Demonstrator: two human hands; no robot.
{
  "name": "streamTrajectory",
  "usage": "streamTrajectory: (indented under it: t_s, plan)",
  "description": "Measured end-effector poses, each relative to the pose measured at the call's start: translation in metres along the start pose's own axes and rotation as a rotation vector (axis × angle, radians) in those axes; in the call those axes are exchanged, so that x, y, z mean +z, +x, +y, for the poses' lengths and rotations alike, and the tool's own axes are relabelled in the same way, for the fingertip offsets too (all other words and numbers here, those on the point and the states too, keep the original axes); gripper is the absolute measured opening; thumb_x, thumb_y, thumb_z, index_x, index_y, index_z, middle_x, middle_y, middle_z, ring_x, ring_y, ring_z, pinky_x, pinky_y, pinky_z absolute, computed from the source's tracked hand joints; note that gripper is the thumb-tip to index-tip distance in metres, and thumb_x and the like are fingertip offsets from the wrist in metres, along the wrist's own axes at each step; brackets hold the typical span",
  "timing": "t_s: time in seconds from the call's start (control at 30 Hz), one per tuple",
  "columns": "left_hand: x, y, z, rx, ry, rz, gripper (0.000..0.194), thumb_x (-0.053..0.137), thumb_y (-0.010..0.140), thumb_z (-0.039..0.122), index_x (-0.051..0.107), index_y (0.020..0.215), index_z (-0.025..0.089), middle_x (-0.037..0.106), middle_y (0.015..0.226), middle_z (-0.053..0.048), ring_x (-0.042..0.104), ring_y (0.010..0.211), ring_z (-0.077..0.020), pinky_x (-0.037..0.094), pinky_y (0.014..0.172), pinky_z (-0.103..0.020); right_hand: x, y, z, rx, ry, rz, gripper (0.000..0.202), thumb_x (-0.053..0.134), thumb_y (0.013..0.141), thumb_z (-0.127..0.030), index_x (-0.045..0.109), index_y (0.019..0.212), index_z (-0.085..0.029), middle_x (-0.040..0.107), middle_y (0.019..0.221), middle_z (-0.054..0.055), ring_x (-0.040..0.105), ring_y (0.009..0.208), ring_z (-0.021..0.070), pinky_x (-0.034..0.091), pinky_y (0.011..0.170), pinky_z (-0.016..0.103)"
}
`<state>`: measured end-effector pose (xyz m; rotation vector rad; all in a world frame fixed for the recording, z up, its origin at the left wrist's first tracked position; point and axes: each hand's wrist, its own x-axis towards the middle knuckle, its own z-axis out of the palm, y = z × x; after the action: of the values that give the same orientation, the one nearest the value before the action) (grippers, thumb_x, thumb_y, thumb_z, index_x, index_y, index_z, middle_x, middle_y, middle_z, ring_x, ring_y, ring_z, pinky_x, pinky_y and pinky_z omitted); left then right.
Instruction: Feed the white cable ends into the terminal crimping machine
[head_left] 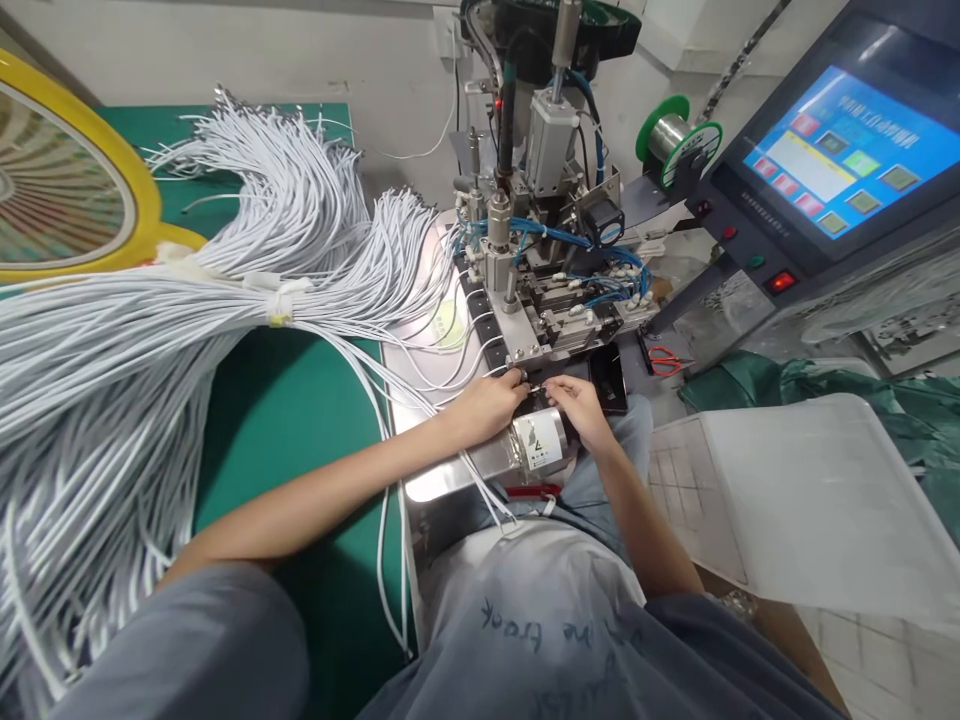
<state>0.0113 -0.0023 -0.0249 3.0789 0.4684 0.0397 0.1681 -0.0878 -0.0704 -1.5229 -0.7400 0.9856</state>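
My left hand (pixel 489 408) is closed at the front edge of the soldering machine (pixel 525 270), its fingers curled round what looks like the end of a white cable (pixel 439 386). Just to its right, my right hand (pixel 579 404) pinches something small between thumb and fingertips; it is too small to make out. The two sets of fingertips almost meet. Below them sits a metal cylinder with a white label (pixel 541 440). Several more white cables run under my left forearm and hang over the bench's front edge.
A large tied bundle of white cables (pixel 135 315) covers the green mat (pixel 292 430) at left, beside a yellow fan (pixel 124 170). Right of the machine are a solder wire spool (pixel 667 140), a touch screen (pixel 847 150), red-handled scissors (pixel 665 361) and a white plastic bin (pixel 817 480).
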Motion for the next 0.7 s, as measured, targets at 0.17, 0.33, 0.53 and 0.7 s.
streamTrajectory:
  t_s: [0.17,0.33,0.53,0.7]
  plan:
    - [0.000,-0.001,-0.002,0.041,0.050,-0.007,0.040,0.039,0.083,0.006,0.051,0.121,0.012,0.056,0.085,-0.007,0.060,0.060,-0.0145,0.045,0.053,-0.025,0.002,0.005,0.003,0.008,-0.012,-0.030,0.024,0.065,0.063,-0.039,0.061,0.065,-0.016,0.055,0.054,-0.002,0.049,0.052,0.0111,0.038,0.049,0.023]
    - [-0.001,-0.002,-0.003,0.086,0.069,-0.027,0.041,0.040,0.082,0.005,0.051,0.121,0.013,0.054,0.089,-0.008,0.059,0.060,-0.0137,0.046,0.053,-0.025,0.000,0.010,0.006,-0.034,-0.053,-0.067,0.024,0.064,0.063,-0.041,0.060,0.063,-0.017,0.054,0.053,-0.002,0.048,0.051,0.0114,0.039,0.049,0.024]
    - [-0.001,-0.002,-0.003,0.099,0.082,-0.028,0.040,0.042,0.082,0.006,0.050,0.120,0.012,0.054,0.091,-0.009,0.059,0.059,-0.0141,0.046,0.053,-0.027,-0.001,0.014,0.002,-0.060,-0.094,-0.120,0.021,0.063,0.064,-0.038,0.060,0.062,-0.017,0.054,0.054,-0.002,0.049,0.053,0.0119,0.040,0.051,0.024]
    - [-0.001,-0.001,-0.002,0.144,0.162,-0.021,0.034,0.039,0.085,0.007,0.051,0.117,0.009,0.055,0.092,-0.010,0.060,0.058,-0.0151,0.043,0.048,-0.027,-0.003,0.016,0.002,-0.042,-0.083,-0.150,0.020,0.064,0.064,-0.035,0.060,0.062,-0.016,0.055,0.055,-0.002,0.049,0.052,0.0111,0.041,0.052,0.025]
